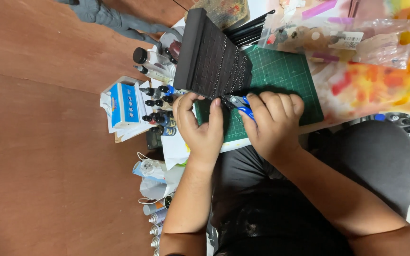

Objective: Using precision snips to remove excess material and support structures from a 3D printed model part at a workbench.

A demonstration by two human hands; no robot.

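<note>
Dark-clothed lap (281, 223) below; left hand (200, 125) pinches thin chain (222, 71) off black ridged display block (213, 54) over green cutting mat (281, 76), right hand (274, 121) clenches blue-handled pliers (241, 105); a slip risks nicked fingertips or toppled dropper bottles (160, 109).

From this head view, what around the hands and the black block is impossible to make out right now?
- Tips of the blue-handled pliers: head view, hidden where they meet the black block and by the right hand.
- Thin chains on the block: too fine to tell links or ends.
- What the left hand pinches: covered by its fingers.
- Small dropper bottles: labels too small.
- Paint tubes: cut off by the bottom edge.
</note>
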